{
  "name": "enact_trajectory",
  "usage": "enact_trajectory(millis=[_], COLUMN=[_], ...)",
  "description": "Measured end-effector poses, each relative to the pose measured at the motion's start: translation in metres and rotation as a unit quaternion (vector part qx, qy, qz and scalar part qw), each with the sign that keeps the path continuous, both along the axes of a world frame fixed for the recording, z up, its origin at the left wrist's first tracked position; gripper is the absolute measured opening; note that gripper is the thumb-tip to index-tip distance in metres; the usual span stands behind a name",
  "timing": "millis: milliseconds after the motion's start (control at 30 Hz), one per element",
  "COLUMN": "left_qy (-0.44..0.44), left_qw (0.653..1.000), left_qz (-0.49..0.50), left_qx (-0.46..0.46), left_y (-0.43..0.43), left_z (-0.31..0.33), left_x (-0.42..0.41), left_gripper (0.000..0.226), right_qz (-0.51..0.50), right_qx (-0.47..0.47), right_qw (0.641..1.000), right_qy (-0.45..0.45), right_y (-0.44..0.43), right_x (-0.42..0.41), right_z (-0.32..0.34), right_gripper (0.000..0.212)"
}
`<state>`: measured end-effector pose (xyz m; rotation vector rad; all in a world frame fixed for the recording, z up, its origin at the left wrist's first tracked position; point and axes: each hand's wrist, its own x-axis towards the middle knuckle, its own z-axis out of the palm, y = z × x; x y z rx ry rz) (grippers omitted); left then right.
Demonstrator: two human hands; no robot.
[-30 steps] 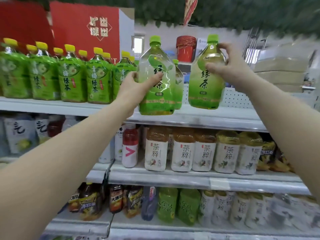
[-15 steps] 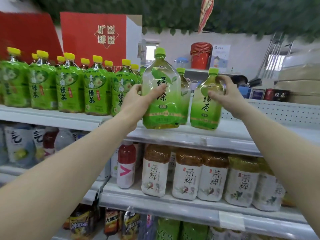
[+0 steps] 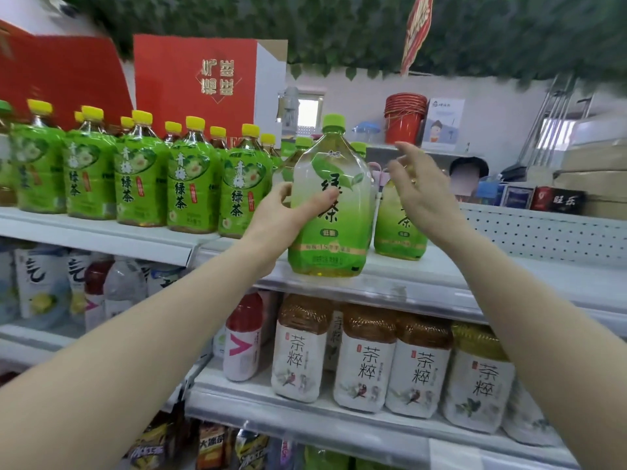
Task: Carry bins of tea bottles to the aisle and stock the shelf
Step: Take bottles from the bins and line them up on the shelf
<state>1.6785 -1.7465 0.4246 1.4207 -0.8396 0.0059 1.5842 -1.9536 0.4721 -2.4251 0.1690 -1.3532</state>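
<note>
Left hand [image 3: 281, 217] grips the front green tea bottle [image 3: 336, 239] upright at the top shelf [image 3: 509, 271] edge; right hand [image 3: 424, 195] fingers spread, holding nothing, before second bottle [image 3: 395, 234].

Red carton [image 3: 193, 79] with gold characters, upper left; second red carton [image 3: 61, 76] beside it on the left. Leaf garland [image 3: 339, 28] overhead, red sign [image 3: 415, 28] hanging below it. Stacked red buckets [image 3: 403, 120] at back wall, cartoon card [image 3: 442, 122] just right of them. Brown boxes [image 3: 597, 171] far right.
</note>
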Motion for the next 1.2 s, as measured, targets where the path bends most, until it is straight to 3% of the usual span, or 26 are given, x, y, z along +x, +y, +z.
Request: enact_trajectory(millis=[67, 200, 333, 367, 433, 533, 733, 833, 900, 1033, 1100, 1200], left_qy=[-0.008, -0.025, -0.129, -0.172, -0.266, -0.385, -0.461, -0.464, -0.458, -0.46, -0.462, -0.48], left_qw=[1.0, 0.999, 0.985, 0.977, 0.949, 0.881, 0.804, 0.793, 0.795, 0.799, 0.799, 0.784], left_qz=[-0.013, -0.038, -0.034, -0.014, 0.046, 0.159, 0.204, 0.213, 0.212, 0.226, 0.229, 0.235], left_qx=[0.006, 0.02, 0.106, 0.127, 0.163, 0.226, 0.316, 0.331, 0.336, 0.316, 0.309, 0.316], left_y=[-0.003, -0.013, -0.024, -0.027, -0.032, -0.043, -0.062, -0.066, -0.068, -0.074, -0.078, -0.086], left_z=[0.002, 0.008, 0.028, 0.034, 0.046, 0.054, 0.036, 0.03, 0.027, 0.024, 0.024, 0.024], left_x=[-0.006, -0.016, -0.019, -0.018, -0.013, 0.002, 0.032, 0.039, 0.042, 0.044, 0.044, 0.043], left_gripper=[0.087, 0.066, 0.099, 0.101, 0.082, 0.066, 0.088, 0.097, 0.101, 0.105, 0.107, 0.114], right_qz=[0.132, 0.194, 0.185, 0.176, 0.137, 0.083, 0.034, 0.021, -0.002, -0.136, -0.213, -0.276], right_qx=[0.11, 0.175, 0.187, 0.184, 0.174, 0.189, 0.205, 0.204, 0.157, -0.03, -0.143, -0.227], right_qw=[0.984, 0.96, 0.962, 0.964, 0.972, 0.977, 0.976, 0.977, 0.986, 0.989, 0.964, 0.919], right_qy=[0.051, 0.098, 0.078, 0.077, 0.074, 0.054, 0.064, 0.062, 0.063, 0.057, 0.063, 0.166], right_y=[0.036, 0.05, 0.04, 0.036, 0.024, 0.002, -0.032, -0.04, -0.04, -0.025, -0.009, -0.004], right_x=[-0.014, -0.031, -0.047, -0.05, -0.055, -0.055, -0.042, -0.036, -0.033, -0.028, -0.025, -0.017], right_z=[-0.004, -0.006, 0.011, 0.017, 0.027, 0.03, 0.003, -0.006, -0.005, 0.003, 0.002, -0.011], right_gripper=[0.057, 0.041, 0.05, 0.05, 0.053, 0.058, 0.068, 0.066, 0.066, 0.085, 0.098, 0.121])
